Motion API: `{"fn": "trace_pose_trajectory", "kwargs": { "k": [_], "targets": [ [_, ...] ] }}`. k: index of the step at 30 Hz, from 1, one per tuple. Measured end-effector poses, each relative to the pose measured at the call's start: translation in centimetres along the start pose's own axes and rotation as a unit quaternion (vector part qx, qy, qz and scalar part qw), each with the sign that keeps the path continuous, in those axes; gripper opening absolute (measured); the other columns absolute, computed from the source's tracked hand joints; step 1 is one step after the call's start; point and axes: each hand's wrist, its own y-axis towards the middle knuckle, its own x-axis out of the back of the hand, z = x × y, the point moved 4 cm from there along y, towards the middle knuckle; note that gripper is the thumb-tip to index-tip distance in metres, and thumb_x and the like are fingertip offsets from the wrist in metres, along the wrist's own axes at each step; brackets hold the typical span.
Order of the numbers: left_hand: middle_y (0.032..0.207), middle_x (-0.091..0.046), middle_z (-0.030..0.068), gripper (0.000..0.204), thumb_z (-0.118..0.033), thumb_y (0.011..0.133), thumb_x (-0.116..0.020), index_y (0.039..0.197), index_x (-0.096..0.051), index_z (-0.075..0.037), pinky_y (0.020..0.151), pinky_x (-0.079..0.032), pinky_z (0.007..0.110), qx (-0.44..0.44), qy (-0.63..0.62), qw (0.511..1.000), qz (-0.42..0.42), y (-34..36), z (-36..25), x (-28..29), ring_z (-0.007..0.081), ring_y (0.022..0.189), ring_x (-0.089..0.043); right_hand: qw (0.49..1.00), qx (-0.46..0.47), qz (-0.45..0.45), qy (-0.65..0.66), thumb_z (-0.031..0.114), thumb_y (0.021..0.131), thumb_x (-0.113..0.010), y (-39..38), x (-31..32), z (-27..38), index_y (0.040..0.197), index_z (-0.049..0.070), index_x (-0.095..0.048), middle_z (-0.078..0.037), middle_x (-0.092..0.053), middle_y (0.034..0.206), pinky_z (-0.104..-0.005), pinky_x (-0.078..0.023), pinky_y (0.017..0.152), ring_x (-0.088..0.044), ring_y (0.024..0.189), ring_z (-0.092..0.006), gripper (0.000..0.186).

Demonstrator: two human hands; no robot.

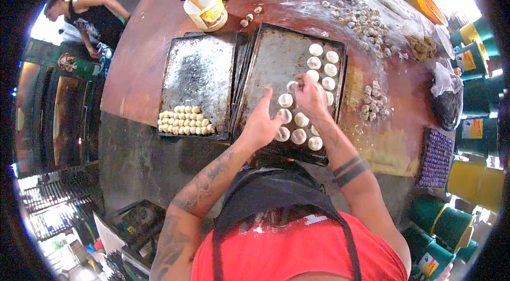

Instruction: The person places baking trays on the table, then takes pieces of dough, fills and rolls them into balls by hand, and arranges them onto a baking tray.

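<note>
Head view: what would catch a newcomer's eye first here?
Both hands meet over the right baking tray: the right hand pinches a pale dough round while the left hand hovers beside it, open. Flattened rounds fill that tray's right side in rows. On the left tray, small dough pieces sit packed at the near edge.

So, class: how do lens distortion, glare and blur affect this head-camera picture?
Head view: fisheye bends the table edge and leaves black corners; daylight blows out the top right and far left; the right hand over the baking tray looks slightly motion-blurred; the dough rounds stay sharp.
</note>
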Motion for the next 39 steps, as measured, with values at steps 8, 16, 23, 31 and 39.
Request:
{"fn": "trace_pose_trajectory", "kwargs": {
  "k": [8,16,23,31,39],
  "targets": [
    [0.136,-0.064,0.0164,0.046,-0.004,0.093,-0.065,0.138,-0.058,-0.001,0.108,-0.049,0.037,0.179,-0.147,0.970,0.075,-3.5,3.1,3.2,0.0244,0.125,-0.062,0.927,0.260,0.000,-0.270,0.018,0.090,-0.065,-3.0,-3.5,0.6,0.146,0.000,-0.053,-0.016,-0.047,0.159,-0.0513,-0.034,0.120,-0.043,0.146,-0.0395,0.061],
    [0.104,-0.075,0.0137,0.024,-0.007,0.095,-0.061,0.116,-0.069,-0.001,0.084,-0.057,0.037,0.111,0.064,0.991,0.045,-7.4,6.0,7.1,0.0231,0.093,-0.073,0.932,0.025,-0.213,-0.291,0.024,0.088,-0.065,6.4,14.5,-12.3,0.112,0.006,-0.072,-0.020,-0.072,0.112,-0.0512,-0.056,0.084,-0.069,0.094,-0.0417,0.030],
    [0.086,-0.067,0.0147,0.006,-0.010,0.086,-0.064,0.085,-0.068,-0.005,0.075,-0.053,0.051,-0.051,0.451,0.882,-0.126,-6.6,12.8,12.6,0.0382,0.089,-0.066,0.893,0.044,-0.209,-0.396,0.025,0.088,-0.069,4.4,17.2,-21.5,0.113,0.004,-0.069,-0.021,-0.072,0.112,-0.0519,-0.053,0.091,-0.068,0.103,-0.0426,0.033],
    [0.104,-0.074,0.0092,0.026,-0.006,0.086,-0.075,0.110,-0.072,0.003,0.087,-0.054,0.033,0.178,-0.211,0.954,-0.118,0.3,9.8,9.7,0.0200,0.094,-0.068,0.861,-0.018,-0.038,0.508,0.018,0.095,-0.074,-1.6,8.4,-7.6,0.119,0.001,-0.069,-0.008,-0.072,0.110,-0.0310,-0.056,0.081,-0.068,0.093,-0.0164,0.029],
    [0.113,-0.072,0.0121,0.036,-0.002,0.092,-0.069,0.126,-0.061,0.003,0.091,-0.058,0.030,0.119,-0.443,0.887,0.047,3.5,-0.1,4.8,0.0189,0.102,-0.070,0.952,0.297,-0.064,0.044,0.009,0.091,-0.075,-8.0,1.6,11.7,0.108,0.005,-0.072,-0.015,-0.071,0.097,-0.0397,-0.057,0.085,-0.070,0.094,-0.0324,0.018]
  ]
}}
